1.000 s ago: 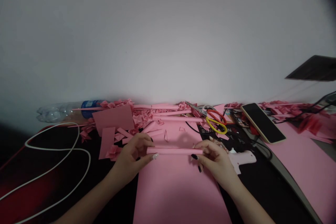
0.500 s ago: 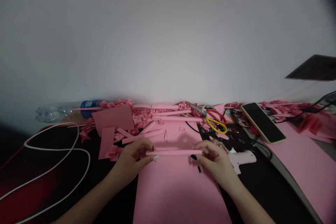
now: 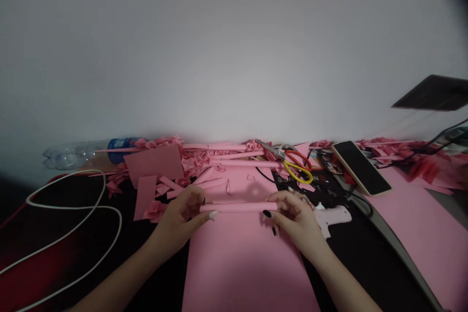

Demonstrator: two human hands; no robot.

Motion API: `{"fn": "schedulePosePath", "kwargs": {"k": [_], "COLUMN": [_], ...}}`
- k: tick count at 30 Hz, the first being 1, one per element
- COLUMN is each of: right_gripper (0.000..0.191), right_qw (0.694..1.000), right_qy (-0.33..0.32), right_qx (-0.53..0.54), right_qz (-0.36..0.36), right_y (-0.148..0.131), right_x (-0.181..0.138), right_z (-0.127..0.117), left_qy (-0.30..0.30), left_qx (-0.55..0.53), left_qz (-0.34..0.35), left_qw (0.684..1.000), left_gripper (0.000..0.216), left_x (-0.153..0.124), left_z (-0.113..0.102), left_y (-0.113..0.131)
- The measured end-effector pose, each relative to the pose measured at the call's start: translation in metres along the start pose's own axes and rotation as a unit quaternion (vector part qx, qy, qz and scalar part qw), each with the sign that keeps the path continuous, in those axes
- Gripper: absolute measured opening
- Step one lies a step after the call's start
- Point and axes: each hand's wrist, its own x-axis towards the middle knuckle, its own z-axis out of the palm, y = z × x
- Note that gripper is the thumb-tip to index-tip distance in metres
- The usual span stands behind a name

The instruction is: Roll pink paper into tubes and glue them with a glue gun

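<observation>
Paper roll (image 3: 238, 206) lies crosswise between my 2 hands, long axis left-right, above pink sheet (image 3: 241, 263). My left hand (image 3: 182, 214) pinches its left end, my right hand (image 3: 294, 215) pinches its right end; both equally near. Scissors (image 3: 292, 160) lie beyond roll, toward wall.

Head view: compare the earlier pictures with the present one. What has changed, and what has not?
Little changed. The whole scene slid slightly left as the camera shifted. Both hands, left hand and right hand, still pinch the ends of the pink paper roll over the pink sheet. Scissors and phone lie as before.
</observation>
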Motion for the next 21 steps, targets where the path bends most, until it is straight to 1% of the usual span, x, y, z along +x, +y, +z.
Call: {"fn": "schedulePosePath", "kwargs": {"k": [4, 7, 11, 13, 15, 17, 21], "right_gripper": [0.026, 0.025, 0.024, 0.024, 0.023, 0.02, 0.021], "right_qw": [1.0, 1.0, 0.999, 0.997, 0.996, 0.997, 0.997], "right_qy": [-0.008, 0.0, 0.051, 0.075, 0.082, 0.069, -0.001], "right_qx": [0.005, -0.008, 0.006, 0.013, 0.01, -0.009, -0.065], "right_qz": [0.014, 0.009, -0.007, -0.015, -0.018, -0.024, -0.035], "right_y": [0.0, -0.001, -0.002, -0.002, -0.003, -0.004, -0.006], "right_x": [-0.001, -0.002, 0.0, 0.0, 0.0, -0.002, -0.008], "right_z": [0.001, 0.002, 0.001, 0.001, 0.0, 0.001, 0.007], "left_qy": [0.017, 0.035, 0.077, 0.097, 0.115, 0.134, 0.157], "left_qx": [-0.041, -0.04, -0.039, -0.037, -0.038, -0.04, -0.048], "left_qz": [-0.034, -0.06, -0.068, -0.061, -0.05, -0.042, -0.042], "left_qw": [0.998, 0.997, 0.994, 0.993, 0.991, 0.989, 0.985], "left_gripper": [0.023, 0.03, 0.043, 0.045, 0.044, 0.042, 0.036], "left_x": [0.002, 0.002, 0.002, 0.003, 0.004, 0.004, 0.005], "left_z": [0.002, 0.002, 0.001, 0.001, 0.0, 0.0, 0.0], "left_y": [0.004, 0.005, 0.005, 0.006, 0.007, 0.009, 0.012]}}
